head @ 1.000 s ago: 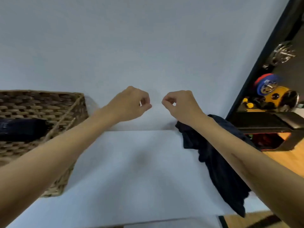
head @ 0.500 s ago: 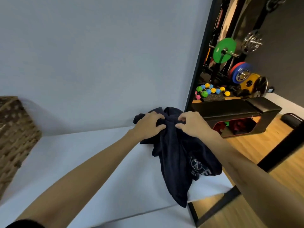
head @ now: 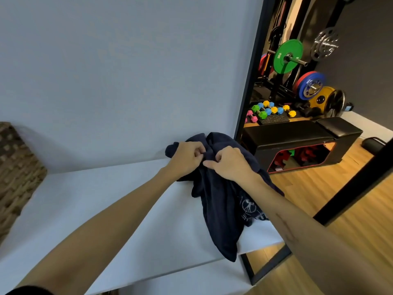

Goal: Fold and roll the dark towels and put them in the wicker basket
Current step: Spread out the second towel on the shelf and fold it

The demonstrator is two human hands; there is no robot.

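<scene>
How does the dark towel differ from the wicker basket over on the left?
The dark towel is soft, navy and crumpled, while the wicker basket is stiff, brown and woven. The towel hangs partly over the table's right end; the basket sits at the left, cut off by the picture's edge. The left hand and right hand grip the towel; nothing touches the basket. Both rest on the white table.

A dark navy towel [head: 219,209] lies crumpled in a heap at the far right corner of a white table, against the wall. Part of it hangs over the table's right edge, where a white printed logo is seen. Only the corner of a brown wicker basket [head: 17,175] is shown at the far left, well apart.
</scene>
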